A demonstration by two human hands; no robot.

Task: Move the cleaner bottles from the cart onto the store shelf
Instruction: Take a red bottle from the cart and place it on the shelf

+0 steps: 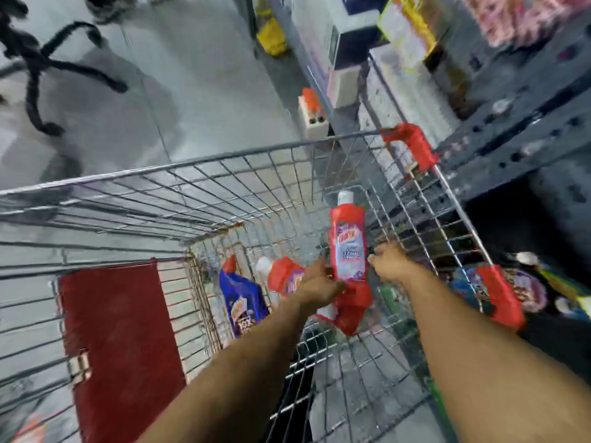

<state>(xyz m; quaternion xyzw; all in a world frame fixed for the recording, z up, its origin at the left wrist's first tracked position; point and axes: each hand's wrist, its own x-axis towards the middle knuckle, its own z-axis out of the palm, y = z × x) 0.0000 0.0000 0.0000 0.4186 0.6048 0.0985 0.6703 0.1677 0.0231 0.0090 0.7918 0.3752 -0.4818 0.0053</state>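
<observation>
Head view: centre-right of the frame, inside the wire cart (pixel 224 161), the left hand (pixel 315 284) clasps an upright red cleaner bottle (pixel 348 241) low on its rigid, likely slick body. The right hand (pixel 388 262) hovers beside it, fingers loosely apart. More bottles (pixel 284 274) lie below.

Blue pouch (pixel 243 302) — red flap (pixel 118 340)

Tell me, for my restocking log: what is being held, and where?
Left hand holds the upright red cleaner bottle by its lower body; right hand holds nothing visible.
</observation>
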